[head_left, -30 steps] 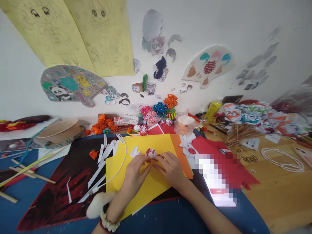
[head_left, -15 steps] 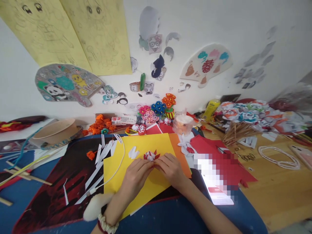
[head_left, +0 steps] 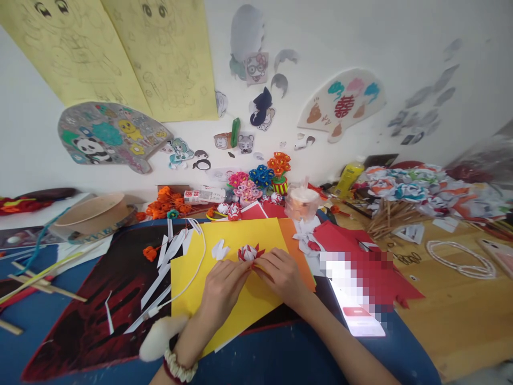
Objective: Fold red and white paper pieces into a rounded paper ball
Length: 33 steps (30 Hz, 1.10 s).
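Observation:
Both my hands meet over a yellow paper sheet (head_left: 192, 278) on the table. My left hand (head_left: 223, 289) and my right hand (head_left: 280, 275) pinch a small red and white folded paper flower (head_left: 248, 252) between their fingertips. The flower rests on the yellow sheet, its red points sticking out to the sides. A white folded paper scrap (head_left: 219, 249) lies just left of the flower. An orange sheet (head_left: 294, 248) shows under the yellow one's right edge.
White paper strips (head_left: 170, 254) and a white cord lie to the left on a red and black sheet. A lit phone (head_left: 356, 305) lies on red paper at right. Paper flowers (head_left: 256, 182), a plastic cup (head_left: 302, 203), a bowl (head_left: 94, 216) and wooden sticks (head_left: 390, 216) crowd the back.
The hands have stayed on the paper flower, shifting their fingers slightly; the flower's red points now stick out more. The view has moved a little.

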Available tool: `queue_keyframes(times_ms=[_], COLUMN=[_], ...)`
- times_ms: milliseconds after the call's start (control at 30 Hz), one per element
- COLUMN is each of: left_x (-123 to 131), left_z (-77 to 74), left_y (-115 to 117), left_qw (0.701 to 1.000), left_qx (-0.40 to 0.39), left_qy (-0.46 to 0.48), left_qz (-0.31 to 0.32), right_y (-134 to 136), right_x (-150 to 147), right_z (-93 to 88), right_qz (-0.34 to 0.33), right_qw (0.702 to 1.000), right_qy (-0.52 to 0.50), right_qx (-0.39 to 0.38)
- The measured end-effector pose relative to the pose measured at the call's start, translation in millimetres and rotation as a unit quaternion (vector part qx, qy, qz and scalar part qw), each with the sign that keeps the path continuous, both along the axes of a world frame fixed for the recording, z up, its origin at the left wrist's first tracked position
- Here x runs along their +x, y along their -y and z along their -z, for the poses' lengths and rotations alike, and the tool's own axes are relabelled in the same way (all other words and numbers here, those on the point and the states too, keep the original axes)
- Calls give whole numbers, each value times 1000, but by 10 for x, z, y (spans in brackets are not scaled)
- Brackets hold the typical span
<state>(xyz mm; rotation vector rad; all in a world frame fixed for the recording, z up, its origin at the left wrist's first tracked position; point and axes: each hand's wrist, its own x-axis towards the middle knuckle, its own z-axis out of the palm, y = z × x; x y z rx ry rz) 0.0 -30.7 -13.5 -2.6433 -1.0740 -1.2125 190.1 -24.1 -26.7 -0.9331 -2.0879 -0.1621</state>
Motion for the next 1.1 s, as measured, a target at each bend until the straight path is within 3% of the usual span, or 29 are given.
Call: queue_keyframes(times_ms=[267,600,767,900,1100], left_x=[32,-2,53,83,24], left_z=[-26,1,3,11,-8], left_y=[29,-8,27,41,24], left_qw=[999,996,999,999,988], left_qx=[25,62,33,49,108], left_qy=[-25,-57,-23,-16,-114], left_qz=[-8,5,-29,-11,15], right_y=[-31,-46,-29,-32,-30], right_x=[-14,15,13,-1,7], right_z=[48,14,-17,24,38], right_qz=[-41,-31,-25,-14,-11], right_qw=[999,999,999,1000,1000], right_qy=[-13,5,15,8,24], right_qx=[17,2,-17,-13,0])
